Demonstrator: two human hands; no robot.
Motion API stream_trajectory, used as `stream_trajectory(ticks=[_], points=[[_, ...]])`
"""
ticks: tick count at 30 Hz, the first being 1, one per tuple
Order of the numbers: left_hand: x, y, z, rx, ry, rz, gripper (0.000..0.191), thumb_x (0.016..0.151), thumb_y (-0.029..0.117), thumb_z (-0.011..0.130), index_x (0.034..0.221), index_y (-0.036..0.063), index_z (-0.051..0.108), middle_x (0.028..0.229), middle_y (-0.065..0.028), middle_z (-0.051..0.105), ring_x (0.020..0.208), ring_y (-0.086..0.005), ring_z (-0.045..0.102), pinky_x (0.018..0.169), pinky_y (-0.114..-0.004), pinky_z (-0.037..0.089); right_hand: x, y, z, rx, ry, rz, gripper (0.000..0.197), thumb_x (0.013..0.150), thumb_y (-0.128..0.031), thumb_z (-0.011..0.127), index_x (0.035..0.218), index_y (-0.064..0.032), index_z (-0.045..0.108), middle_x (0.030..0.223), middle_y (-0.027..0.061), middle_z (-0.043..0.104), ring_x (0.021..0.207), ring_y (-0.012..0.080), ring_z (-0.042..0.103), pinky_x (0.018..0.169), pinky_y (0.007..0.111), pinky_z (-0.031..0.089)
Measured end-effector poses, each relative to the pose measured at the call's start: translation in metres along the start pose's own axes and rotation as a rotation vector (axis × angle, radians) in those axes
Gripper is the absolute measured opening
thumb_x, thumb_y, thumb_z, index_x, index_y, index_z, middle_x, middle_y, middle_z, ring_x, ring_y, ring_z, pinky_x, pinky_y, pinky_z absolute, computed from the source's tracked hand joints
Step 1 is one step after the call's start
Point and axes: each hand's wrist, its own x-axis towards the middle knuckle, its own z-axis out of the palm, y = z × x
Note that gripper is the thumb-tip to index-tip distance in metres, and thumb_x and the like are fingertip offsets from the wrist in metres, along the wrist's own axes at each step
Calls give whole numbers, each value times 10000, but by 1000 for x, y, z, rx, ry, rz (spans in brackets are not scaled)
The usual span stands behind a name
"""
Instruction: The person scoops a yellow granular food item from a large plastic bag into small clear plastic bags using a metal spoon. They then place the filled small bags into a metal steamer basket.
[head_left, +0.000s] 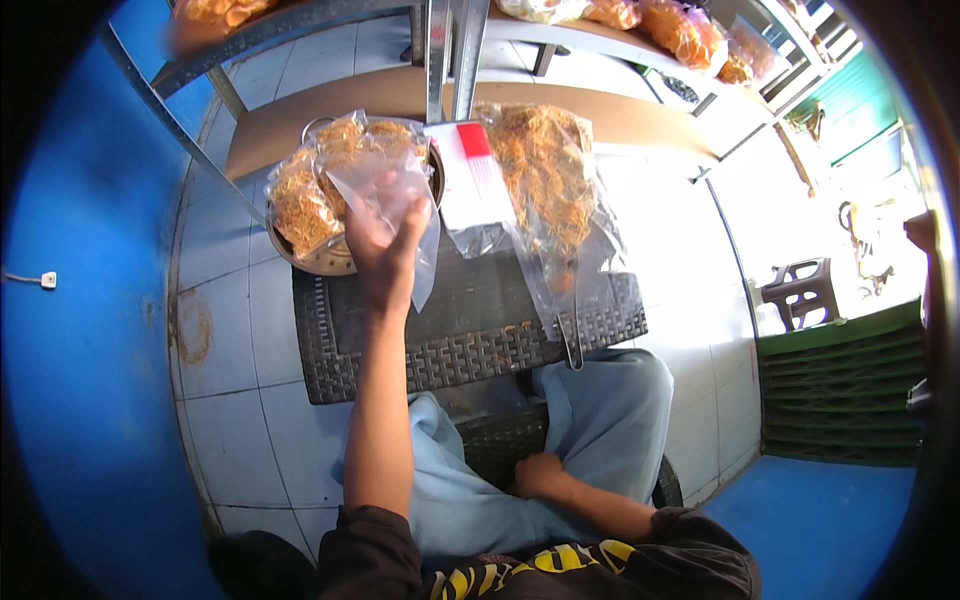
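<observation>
My left hand (386, 251) holds an empty-looking translucent plastic bag (424, 262) over a round metal tray (330, 266). Its fingers show blurred through the plastic. Clear packets of golden shredded food (300, 214) are heaped on that tray. My right hand (540, 474) rests closed between my thighs, with nothing visible in it. On the dark woven table (465, 300), a large clear bag of the same shredded food (551, 176) lies to the right. A flat white and red object (472, 176) sits between the tray and the large bag. Metal tongs (571, 343) stick out over the table's near edge.
Metal shelving (442, 67) stands beyond the table, with bagged snacks (679, 34) on its upper boards. A blue wall (97, 225) is at the left. To the right are a brown plastic stool (802, 292) and a green slatted panel (840, 390).
</observation>
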Motion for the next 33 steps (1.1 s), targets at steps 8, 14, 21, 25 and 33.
stream_trajectory(ticks=[8,14,21,25,33], points=[[0,0,1,-74,1,-110,566,851,102,715,1316,-14,415,1236,-112,488,1113,-187,524,944,-328,468,67,10,78,39,-229,-135,250,766,-210,693,979,-97,759,1019,155,726,909,320,708,776,455,562],[0,-4,4,-112,36,-127,523,844,102,709,1290,-5,457,1165,-90,521,1024,-157,548,879,-296,483,80,18,125,160,-250,-163,198,797,-214,633,900,-101,760,917,150,724,811,288,700,732,454,552],[-4,-7,10,-86,55,-126,471,843,129,696,1254,6,501,1125,-79,574,1005,-154,563,894,-299,464,43,-2,121,346,227,-24,250,821,-224,576,865,-51,751,876,183,723,795,336,711,741,457,556],[-4,-7,7,-123,39,-116,440,847,117,689,1238,18,514,1109,-65,579,1000,-145,569,890,-299,467,34,-2,113,334,204,39,267,825,-219,579,895,-37,761,942,217,719,874,381,709,774,481,565],[-3,4,5,-185,47,-181,455,852,93,704,1244,6,490,1076,-69,576,925,-140,574,822,-282,489,17,-3,88,318,188,119,277,848,-230,579,914,-25,754,962,216,717,904,383,704,798,474,561]])
